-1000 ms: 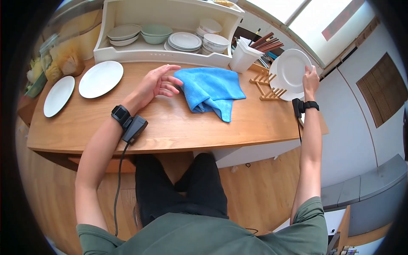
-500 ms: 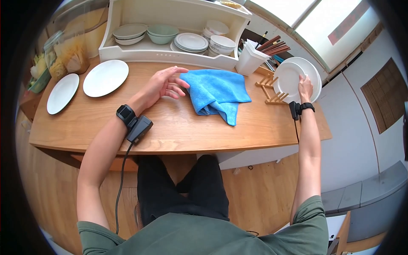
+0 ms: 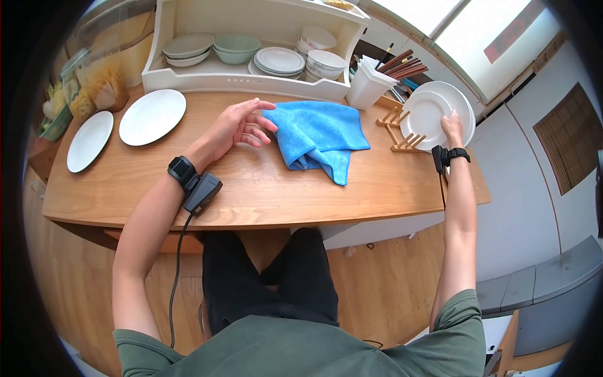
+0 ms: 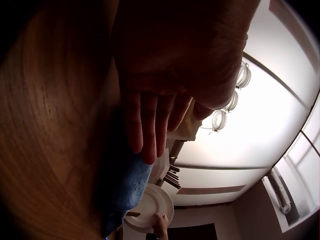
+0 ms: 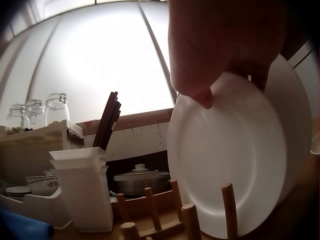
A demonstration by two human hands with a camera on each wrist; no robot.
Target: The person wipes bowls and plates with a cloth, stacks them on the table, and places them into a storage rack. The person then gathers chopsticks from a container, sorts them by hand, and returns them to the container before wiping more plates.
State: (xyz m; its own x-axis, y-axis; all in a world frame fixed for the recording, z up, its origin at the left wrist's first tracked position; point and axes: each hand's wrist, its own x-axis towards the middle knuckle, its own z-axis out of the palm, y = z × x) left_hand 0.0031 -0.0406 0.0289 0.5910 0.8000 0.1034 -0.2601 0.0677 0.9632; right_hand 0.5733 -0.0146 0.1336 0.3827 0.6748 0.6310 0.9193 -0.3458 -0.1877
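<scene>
My right hand point(image 3: 451, 127) pinches the right rim of a round white plate point(image 5: 230, 155), thumb on its near face. That plate stands tilted on edge at a wooden plate rack point(image 3: 408, 143), among its pegs. Directly behind it shows a larger white plate point(image 5: 295, 110), also on edge. My left hand point(image 3: 239, 129) hovers over the table with fingers loosely extended and holds nothing. Its fingertips are right by the left edge of a crumpled blue cloth point(image 3: 323, 129).
Two white plates point(image 3: 152, 117) lie flat at the table's left. A white shelf point(image 3: 245, 85) with stacked bowls and plates runs along the back. Beside the rack stands a white holder point(image 3: 367, 85) with chopsticks point(image 3: 405, 65). Food jars point(image 3: 78, 88) occupy the far left.
My right hand has moved left and down with the plate, which now sits lower at the rack, in front of the larger plate. The left hand stays beside the cloth.
</scene>
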